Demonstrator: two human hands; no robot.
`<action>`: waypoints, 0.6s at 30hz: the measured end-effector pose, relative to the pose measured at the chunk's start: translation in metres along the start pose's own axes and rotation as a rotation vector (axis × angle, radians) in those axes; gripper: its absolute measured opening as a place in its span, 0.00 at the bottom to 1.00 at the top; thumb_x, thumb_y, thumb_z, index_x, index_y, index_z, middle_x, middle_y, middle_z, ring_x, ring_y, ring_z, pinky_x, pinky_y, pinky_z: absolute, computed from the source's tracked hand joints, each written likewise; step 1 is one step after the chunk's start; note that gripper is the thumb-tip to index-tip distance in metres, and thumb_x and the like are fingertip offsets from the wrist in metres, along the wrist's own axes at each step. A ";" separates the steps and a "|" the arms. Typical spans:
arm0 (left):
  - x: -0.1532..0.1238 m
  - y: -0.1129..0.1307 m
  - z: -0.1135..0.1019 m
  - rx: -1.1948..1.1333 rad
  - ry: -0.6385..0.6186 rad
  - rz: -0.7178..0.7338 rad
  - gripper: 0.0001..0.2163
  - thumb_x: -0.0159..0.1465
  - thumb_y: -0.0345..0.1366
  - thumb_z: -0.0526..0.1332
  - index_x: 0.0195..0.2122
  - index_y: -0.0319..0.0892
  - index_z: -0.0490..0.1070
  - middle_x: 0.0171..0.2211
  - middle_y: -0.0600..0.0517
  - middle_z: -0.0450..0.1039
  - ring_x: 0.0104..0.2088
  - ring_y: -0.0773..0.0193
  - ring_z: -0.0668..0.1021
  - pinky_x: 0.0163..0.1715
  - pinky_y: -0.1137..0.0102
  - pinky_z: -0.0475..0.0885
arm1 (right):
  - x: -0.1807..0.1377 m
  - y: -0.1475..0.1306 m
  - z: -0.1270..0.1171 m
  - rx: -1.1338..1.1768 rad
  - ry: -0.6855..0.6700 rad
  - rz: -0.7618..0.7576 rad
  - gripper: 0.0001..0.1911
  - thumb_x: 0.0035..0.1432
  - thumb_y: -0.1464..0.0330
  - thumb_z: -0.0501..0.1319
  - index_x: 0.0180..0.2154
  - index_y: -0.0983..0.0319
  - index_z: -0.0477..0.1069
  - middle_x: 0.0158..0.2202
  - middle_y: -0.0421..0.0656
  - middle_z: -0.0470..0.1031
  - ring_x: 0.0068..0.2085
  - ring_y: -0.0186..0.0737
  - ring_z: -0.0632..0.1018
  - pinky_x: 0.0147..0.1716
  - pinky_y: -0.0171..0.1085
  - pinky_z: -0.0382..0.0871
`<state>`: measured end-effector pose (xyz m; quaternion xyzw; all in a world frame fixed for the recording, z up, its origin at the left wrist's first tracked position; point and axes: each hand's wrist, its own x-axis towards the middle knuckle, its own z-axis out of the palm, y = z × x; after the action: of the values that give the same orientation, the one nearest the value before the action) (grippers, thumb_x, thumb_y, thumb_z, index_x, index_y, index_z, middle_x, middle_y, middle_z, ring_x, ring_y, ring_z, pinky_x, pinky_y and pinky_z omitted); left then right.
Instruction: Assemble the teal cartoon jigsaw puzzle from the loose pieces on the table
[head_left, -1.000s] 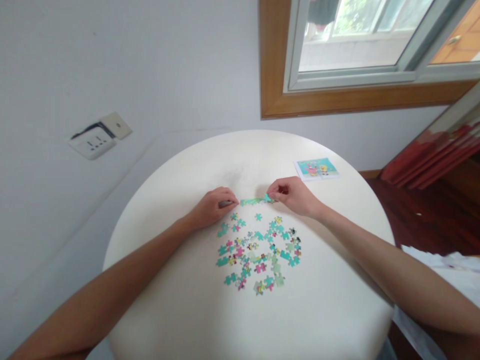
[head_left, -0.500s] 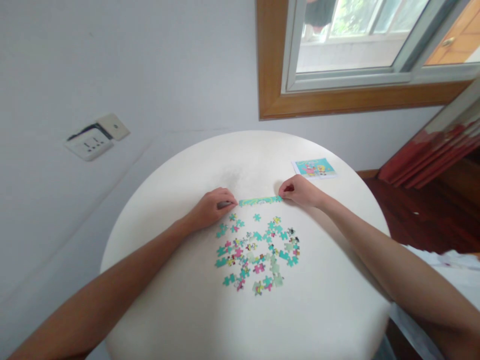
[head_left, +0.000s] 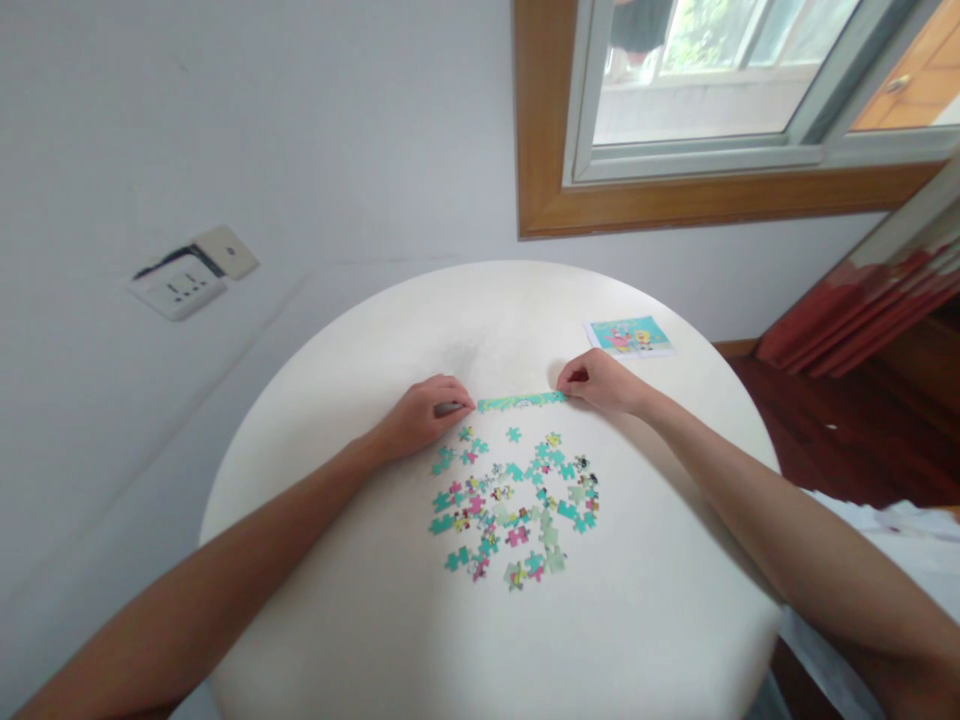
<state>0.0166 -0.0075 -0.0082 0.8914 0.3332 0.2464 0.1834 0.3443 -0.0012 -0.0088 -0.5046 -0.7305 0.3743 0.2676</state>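
Observation:
A straight row of joined jigsaw puzzle pieces (head_left: 521, 402), mostly teal with some yellow-green, lies flat on the white round table (head_left: 360, 640). My left hand (head_left: 431, 415) is closed, its fingertips pinched at the row's left end. At the opposite end my right hand (head_left: 596, 380) pinches the last piece between thumb and fingers. Closer to me, many loose puzzle pieces (head_left: 517, 537) in teal, pink, yellow and pale green are scattered. One single teal piece (head_left: 514, 434) rests just below the row.
Beyond my right hand lies a picture card (head_left: 631, 336) with cartoon figures on teal. A wall socket (head_left: 180, 287) is at the left. Behind the table are the wall and a wood-framed window (head_left: 705, 205); a red and white curtain (head_left: 847, 300) hangs at the right.

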 end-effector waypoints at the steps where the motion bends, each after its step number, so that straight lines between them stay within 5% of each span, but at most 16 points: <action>1: 0.000 0.000 0.000 0.001 -0.001 0.000 0.08 0.67 0.37 0.60 0.36 0.43 0.78 0.38 0.49 0.77 0.40 0.62 0.77 0.45 0.66 0.72 | -0.001 -0.003 -0.002 0.027 -0.008 -0.003 0.05 0.47 0.72 0.61 0.25 0.66 0.76 0.24 0.43 0.76 0.27 0.35 0.73 0.29 0.35 0.66; 6: 0.000 0.001 0.000 -0.003 0.000 -0.002 0.08 0.67 0.36 0.60 0.36 0.43 0.78 0.38 0.49 0.77 0.40 0.62 0.77 0.43 0.67 0.73 | -0.009 -0.020 -0.001 0.139 -0.083 -0.055 0.05 0.48 0.71 0.62 0.26 0.65 0.76 0.25 0.42 0.76 0.28 0.34 0.73 0.30 0.35 0.66; 18: 0.000 0.001 0.000 0.003 0.005 -0.006 0.08 0.67 0.37 0.60 0.36 0.43 0.78 0.38 0.48 0.77 0.40 0.62 0.77 0.43 0.67 0.73 | -0.022 -0.043 0.055 0.122 -0.224 -0.131 0.03 0.51 0.71 0.64 0.27 0.65 0.76 0.24 0.38 0.72 0.26 0.31 0.68 0.28 0.32 0.62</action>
<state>0.0170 -0.0081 -0.0080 0.8901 0.3366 0.2474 0.1821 0.2869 -0.0459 -0.0060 -0.3935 -0.7632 0.4536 0.2384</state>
